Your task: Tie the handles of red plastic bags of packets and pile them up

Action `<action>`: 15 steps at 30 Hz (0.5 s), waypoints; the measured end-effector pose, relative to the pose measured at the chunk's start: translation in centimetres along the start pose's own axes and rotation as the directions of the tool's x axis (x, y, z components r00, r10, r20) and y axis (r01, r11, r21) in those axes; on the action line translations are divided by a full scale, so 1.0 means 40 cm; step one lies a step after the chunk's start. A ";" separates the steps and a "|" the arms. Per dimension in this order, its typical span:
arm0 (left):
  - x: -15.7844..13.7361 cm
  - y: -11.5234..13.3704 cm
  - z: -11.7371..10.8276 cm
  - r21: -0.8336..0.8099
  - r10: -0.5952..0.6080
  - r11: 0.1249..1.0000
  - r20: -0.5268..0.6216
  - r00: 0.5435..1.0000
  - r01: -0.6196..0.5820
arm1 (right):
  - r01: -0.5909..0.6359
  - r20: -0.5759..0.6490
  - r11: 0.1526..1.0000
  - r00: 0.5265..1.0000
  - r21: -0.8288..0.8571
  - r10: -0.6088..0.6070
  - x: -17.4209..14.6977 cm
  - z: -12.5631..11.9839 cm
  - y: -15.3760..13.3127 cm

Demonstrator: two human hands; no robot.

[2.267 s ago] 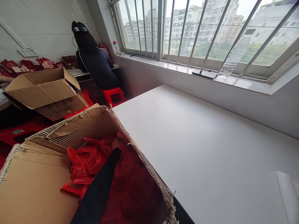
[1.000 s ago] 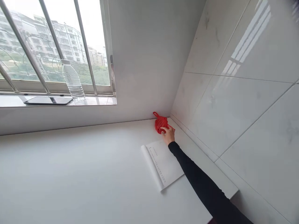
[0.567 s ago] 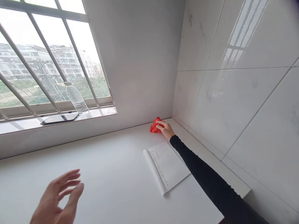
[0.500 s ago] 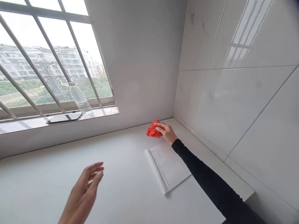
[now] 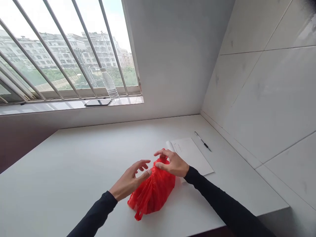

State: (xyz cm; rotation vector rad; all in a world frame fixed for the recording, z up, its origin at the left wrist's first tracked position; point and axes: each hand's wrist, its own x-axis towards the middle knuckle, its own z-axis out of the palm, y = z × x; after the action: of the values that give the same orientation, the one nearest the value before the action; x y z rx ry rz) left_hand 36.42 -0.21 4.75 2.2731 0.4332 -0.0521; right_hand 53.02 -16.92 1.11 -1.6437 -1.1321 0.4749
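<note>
Red crinkly plastic bag (image 5: 155,194) sits near-ctr on white flat-topped table (image 5: 86,171), L hand (image 5: 132,179) w/ thumb + fingers spread at its left, R hand (image 5: 174,164) curved over gathered top, can't tell if pinching, white paper pad (image 5: 195,153) just behind right, slim black-and-clear pen (image 5: 202,142) farther right.

Tabletop (image 5: 74,171): passage afforded at left.
Red bag (image 5: 155,194): top flanked by left hand (image 5: 130,179) and right hand (image 5: 175,163).
Right side: partly occupied by notebook (image 5: 194,154), pen (image 5: 202,142); bounded by wall (image 5: 259,108).

Daylight from barred window (image 5: 70,49), sky (image 5: 67,16) washed out; grey wall (image 5: 177,59) dimmer; glare high on tiled wall (image 5: 271,98); dark blur top right.
</note>
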 end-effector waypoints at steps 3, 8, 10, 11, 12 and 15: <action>-0.007 -0.005 0.005 0.036 0.061 0.998 -0.044 0.997 -0.059 | 0.038 -0.100 0.998 0.994 0.050 -0.033 0.012 0.012 0.006; 0.014 -0.054 -0.027 -0.016 0.023 0.999 -0.297 0.955 -0.029 | 0.057 -0.416 0.989 0.910 0.136 0.005 0.006 -0.007 0.049; 0.024 -0.079 -0.046 -0.053 -0.039 0.998 -0.416 0.908 0.019 | 0.055 -0.476 0.987 0.879 0.152 0.024 0.004 -0.022 0.063; 0.028 -0.088 -0.052 -0.069 -0.064 0.997 -0.465 0.883 0.036 | 0.050 -0.486 0.986 0.873 0.159 0.034 0.004 -0.027 0.067; 0.031 -0.093 -0.054 -0.084 -0.080 0.996 -0.504 0.860 0.043 | 0.042 -0.485 0.985 0.874 0.167 0.045 0.004 -0.030 0.069; 0.032 -0.086 -0.034 0.015 0.046 0.999 -0.545 0.837 -0.045 | -0.014 -0.405 0.989 0.911 0.147 0.073 0.001 -0.019 0.063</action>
State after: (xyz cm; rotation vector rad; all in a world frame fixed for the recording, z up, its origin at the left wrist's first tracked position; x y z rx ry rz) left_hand 36.37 3.27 2.98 2.2747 0.6708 0.6401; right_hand 54.72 -17.32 -0.86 -1.5537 -0.7325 0.2150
